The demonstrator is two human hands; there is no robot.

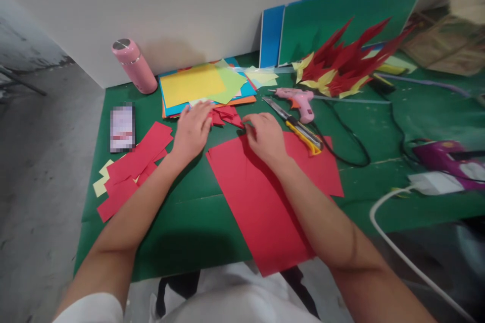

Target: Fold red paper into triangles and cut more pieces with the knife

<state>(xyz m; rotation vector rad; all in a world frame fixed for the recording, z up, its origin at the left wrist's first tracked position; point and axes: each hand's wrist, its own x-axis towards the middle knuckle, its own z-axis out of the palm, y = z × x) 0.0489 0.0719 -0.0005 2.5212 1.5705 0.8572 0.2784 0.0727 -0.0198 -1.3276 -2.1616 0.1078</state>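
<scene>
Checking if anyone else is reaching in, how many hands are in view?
2: left hand by the front of the paper stack; right hand over the far edge of the large red paper, near the red scraps. No others show.

Phone pixelated, screen unreadable. Purple tool cut off @ R edge, type unclear. Brown bag blurry, partly out of pic. R forearm hides pt. of red sheet; R hand's grip on red scraps unclear.
</scene>
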